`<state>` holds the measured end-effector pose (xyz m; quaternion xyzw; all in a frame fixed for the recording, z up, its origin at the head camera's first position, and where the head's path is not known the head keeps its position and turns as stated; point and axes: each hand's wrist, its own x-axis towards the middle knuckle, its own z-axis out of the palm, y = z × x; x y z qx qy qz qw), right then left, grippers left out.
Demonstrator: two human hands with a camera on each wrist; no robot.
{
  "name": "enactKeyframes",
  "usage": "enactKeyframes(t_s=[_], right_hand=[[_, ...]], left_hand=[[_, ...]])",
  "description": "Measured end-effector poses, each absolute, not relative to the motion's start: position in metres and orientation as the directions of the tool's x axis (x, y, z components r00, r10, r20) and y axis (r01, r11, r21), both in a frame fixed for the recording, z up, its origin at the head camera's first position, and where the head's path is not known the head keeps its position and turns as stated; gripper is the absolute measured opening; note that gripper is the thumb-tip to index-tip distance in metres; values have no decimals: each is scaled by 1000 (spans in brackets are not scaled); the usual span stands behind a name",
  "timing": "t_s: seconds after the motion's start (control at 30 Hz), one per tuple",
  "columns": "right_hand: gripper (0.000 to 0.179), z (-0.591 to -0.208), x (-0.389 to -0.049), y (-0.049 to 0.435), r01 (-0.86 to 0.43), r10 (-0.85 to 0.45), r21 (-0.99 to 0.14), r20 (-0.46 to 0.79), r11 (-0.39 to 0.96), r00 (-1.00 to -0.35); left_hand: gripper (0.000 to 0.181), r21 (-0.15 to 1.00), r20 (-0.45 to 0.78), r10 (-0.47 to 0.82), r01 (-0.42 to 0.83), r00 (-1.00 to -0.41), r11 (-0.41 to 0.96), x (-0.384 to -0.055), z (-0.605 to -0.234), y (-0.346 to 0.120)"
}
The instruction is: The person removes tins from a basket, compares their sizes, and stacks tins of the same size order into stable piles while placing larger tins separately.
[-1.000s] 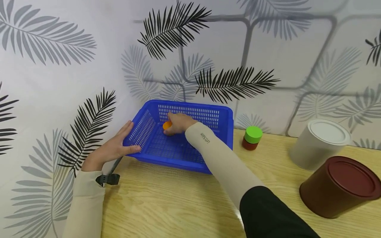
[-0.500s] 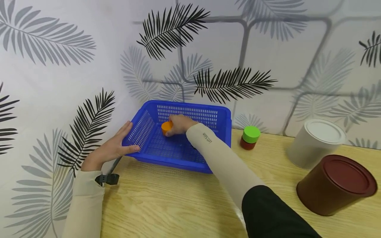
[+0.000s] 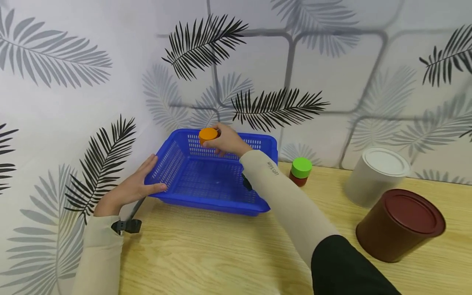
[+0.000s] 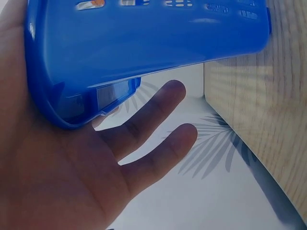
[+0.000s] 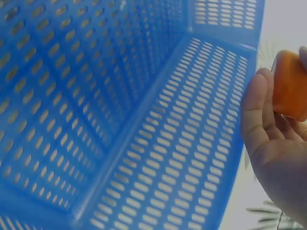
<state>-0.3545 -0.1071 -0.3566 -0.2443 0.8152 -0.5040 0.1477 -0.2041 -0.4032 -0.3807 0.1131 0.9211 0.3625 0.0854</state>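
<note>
A blue plastic basket with slotted walls stands on the wooden table against the wall. In the head view my left hand rests on its front left corner, the thumb on the front rim. Seen from the left wrist, the palm touches the rim and the fingers stretch out straight. My right hand pinches a small orange-lidded jar at the height of the basket's back rim. In the right wrist view the orange jar sits between thumb and fingers, partly cut off by the frame edge.
Right of the basket stands a small jar with a green lid and a dark red body. Farther right are a white lidded can and a dark red-brown can. A leaf-patterned wall closes off the back.
My right hand has lifted the orange-lidded jar from the basket's floor up to its back rim. My left hand stays on the corner. The head view has shifted slightly.
</note>
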Motion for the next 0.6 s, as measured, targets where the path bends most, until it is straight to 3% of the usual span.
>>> enactKeyframes(t_s=[0.2, 0.6], right_hand=[[80, -345, -354, -86, -223, -512, -938, 59, 265, -857], [68, -320, -335, -47, -313, -453, -943, 232, 113, -861]], left_hand=[[110, 677, -84, 263, 139, -961, 723, -204, -380, -403], [111, 662, -99, 268, 138, -958, 737, -208, -377, -404]])
